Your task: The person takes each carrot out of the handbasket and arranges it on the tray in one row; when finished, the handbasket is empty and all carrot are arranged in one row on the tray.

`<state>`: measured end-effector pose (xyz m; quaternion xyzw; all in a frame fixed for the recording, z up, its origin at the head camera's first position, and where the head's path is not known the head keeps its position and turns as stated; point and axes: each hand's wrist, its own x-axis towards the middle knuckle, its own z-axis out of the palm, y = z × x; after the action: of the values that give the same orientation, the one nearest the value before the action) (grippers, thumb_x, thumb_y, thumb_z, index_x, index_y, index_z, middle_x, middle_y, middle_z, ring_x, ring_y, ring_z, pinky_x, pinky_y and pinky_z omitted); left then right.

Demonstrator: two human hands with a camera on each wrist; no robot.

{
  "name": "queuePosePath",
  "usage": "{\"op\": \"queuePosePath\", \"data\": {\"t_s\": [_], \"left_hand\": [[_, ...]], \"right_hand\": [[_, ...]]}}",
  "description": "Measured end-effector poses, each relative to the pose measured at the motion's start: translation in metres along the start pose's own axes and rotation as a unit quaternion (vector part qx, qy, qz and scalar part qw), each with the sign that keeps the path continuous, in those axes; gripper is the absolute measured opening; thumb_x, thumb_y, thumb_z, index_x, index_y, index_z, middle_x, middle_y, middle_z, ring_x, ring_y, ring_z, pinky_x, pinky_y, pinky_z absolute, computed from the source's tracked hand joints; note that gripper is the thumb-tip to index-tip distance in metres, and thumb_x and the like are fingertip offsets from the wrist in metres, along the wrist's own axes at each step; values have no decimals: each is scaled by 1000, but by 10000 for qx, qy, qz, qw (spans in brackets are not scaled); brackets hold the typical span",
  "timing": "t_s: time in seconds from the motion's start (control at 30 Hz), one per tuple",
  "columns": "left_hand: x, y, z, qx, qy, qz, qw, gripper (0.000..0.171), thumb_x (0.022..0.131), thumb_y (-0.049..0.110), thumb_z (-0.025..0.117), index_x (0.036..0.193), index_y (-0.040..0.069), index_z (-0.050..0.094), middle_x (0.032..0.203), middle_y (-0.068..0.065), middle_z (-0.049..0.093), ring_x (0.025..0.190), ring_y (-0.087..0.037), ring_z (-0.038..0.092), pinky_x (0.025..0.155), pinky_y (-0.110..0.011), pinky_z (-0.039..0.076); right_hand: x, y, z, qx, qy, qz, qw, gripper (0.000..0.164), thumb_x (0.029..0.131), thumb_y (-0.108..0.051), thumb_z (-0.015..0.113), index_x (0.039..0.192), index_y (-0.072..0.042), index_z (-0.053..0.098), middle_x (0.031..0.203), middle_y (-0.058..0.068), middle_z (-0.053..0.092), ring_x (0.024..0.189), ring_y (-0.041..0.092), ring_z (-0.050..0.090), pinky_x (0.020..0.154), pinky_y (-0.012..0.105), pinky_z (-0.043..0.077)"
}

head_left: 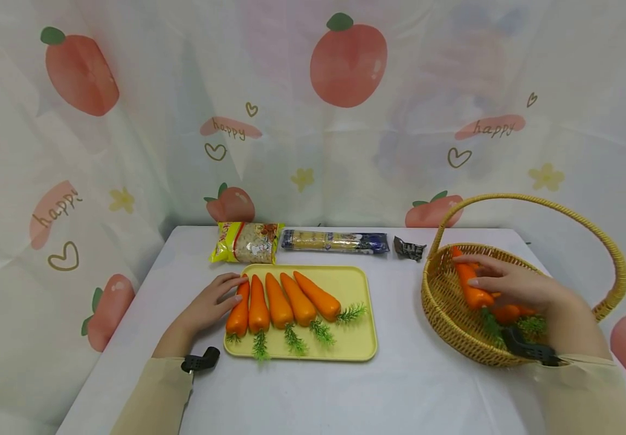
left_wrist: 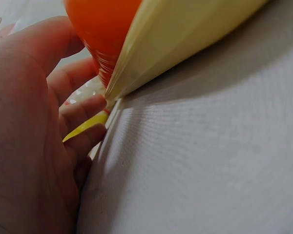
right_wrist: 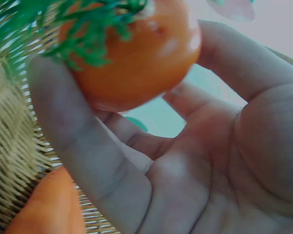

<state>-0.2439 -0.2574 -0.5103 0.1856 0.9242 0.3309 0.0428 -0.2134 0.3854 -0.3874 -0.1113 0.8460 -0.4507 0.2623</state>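
A yellow tray (head_left: pixel 345 345) bears a row of several orange carrots with green leafy tops. At its left edge my left hand (head_left: pixel 209 307) rests against the leftmost carrot (head_left: pixel 238 317), fingers extended and lightly bent. The left wrist view shows those fingertips by the tray's rim (left_wrist: pixel 136 73) and the carrot's rounded end (left_wrist: pixel 102 29). Over the wicker basket (head_left: pixel 454 338) on the right, my right hand (head_left: pixel 514 283) holds a carrot (head_left: pixel 469 285) between thumb and fingers, its leafy end toward me. Other carrots (head_left: pixel 507 313) lie in the basket, partly hidden by that hand.
Behind the tray lie a yellow bag of grains (head_left: pixel 253 243), a long blue-ended pasta packet (head_left: pixel 335 241) and a small black packet (head_left: pixel 409 248). The basket's tall handle (head_left: pixel 541 202) arches above the right hand. A patterned curtain stands behind the white table (head_left: pixel 389 393).
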Motion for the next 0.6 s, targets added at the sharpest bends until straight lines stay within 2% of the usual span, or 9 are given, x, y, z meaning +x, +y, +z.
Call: {"op": "queuePosePath", "data": {"t_s": [0.1,0.2,0.4,0.6], "left_hand": [[0,1,0,30,13,40,10000,52,99,48,53,146,27,49,153,-9,37,141,-38,38,114,-64,29],[-1,1,-1,37,34,56,10000,52,99,47,53,146,26,49,153,-10,37,141,-39,38,114,-65,29],[-1,2,0,-39,-30,-116,9999,52,99,48,53,147,28,48,155,-8,35,143,-37,36,115,-64,28],[-1,3,-1,-51,-37,-99,9999,52,99,47,53,147,27,48,154,-9,35,143,-38,36,115,-64,27]], "right_hand": [[-5,-9,1,89,29,-96,9999,61,104,-23,49,157,-25,20,146,28,26,92,17,61,72,41,56],[-9,-19,4,81,64,-160,9998,63,104,-21,49,158,-27,16,135,27,32,77,25,61,64,42,56],[-11,-33,14,2,139,-294,9995,67,103,-20,53,158,-28,16,130,24,34,87,25,61,70,39,57],[-8,-41,26,-219,187,-280,9992,70,100,-25,59,157,-29,20,141,25,32,110,23,55,79,40,58]]}}
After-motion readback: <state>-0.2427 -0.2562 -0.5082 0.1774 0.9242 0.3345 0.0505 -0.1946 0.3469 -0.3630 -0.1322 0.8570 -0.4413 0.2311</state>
